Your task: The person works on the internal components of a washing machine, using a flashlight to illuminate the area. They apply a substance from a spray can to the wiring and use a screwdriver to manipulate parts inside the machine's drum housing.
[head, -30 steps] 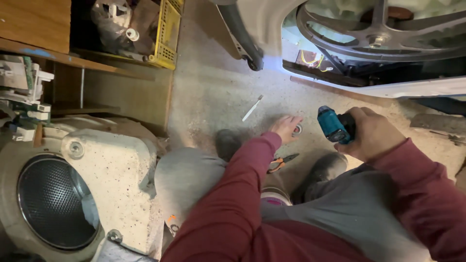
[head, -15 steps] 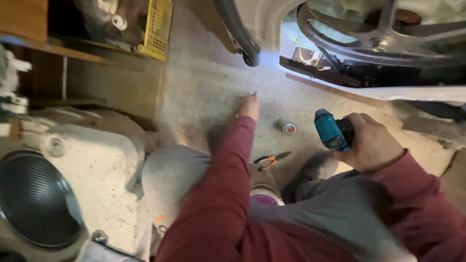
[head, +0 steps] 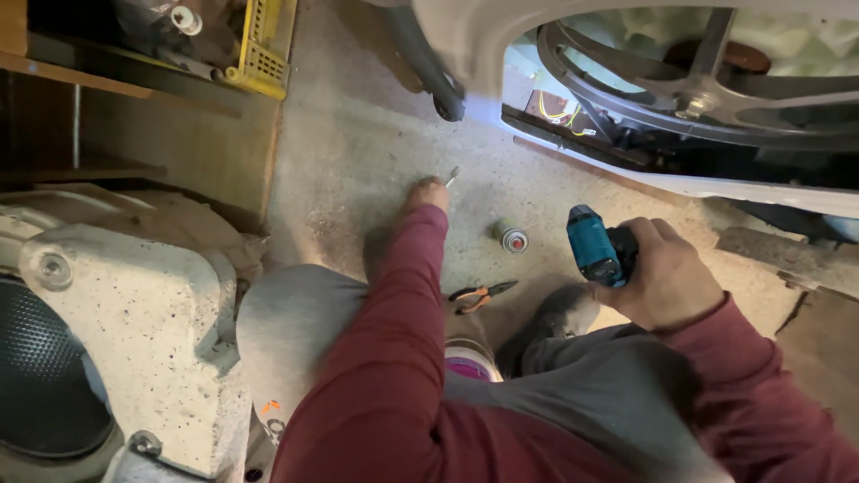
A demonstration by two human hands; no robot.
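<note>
On the concrete floor (head: 358, 161), far out in front of the knees, the left hand (head: 428, 194) is stretched out and its fingertips are closed on a thin white stick-like piece (head: 453, 176). Only the tip of that piece is seen past the fingers, so what it is cannot be told. The left arm is covered by a dark red sleeve (head: 394, 340).

To the right, a blue power drill (head: 594, 245) is gripped by the right hand (head: 667, 273), with the fingers wrapped tightly around the black handle. The drill is held above the floor, with its blue body pointed to the far left.

Between the two hands, a small round spray can (head: 511, 237) is seen lying on the floor, near the drill but not touching it. Nearer to the body, a pair of pliers with orange and black handles (head: 480, 294) is lying on the floor, just beside the red sleeve.

At the far right, a big white machine (head: 483, 36) is tipped over, and a large spoked wheel (head: 707, 89) is shown inside it. At the far left, a yellow crate (head: 264, 45) is set on a wooden shelf (head: 179, 134). At the near left, a grey speckled machine part (head: 134, 331) is seen.
</note>
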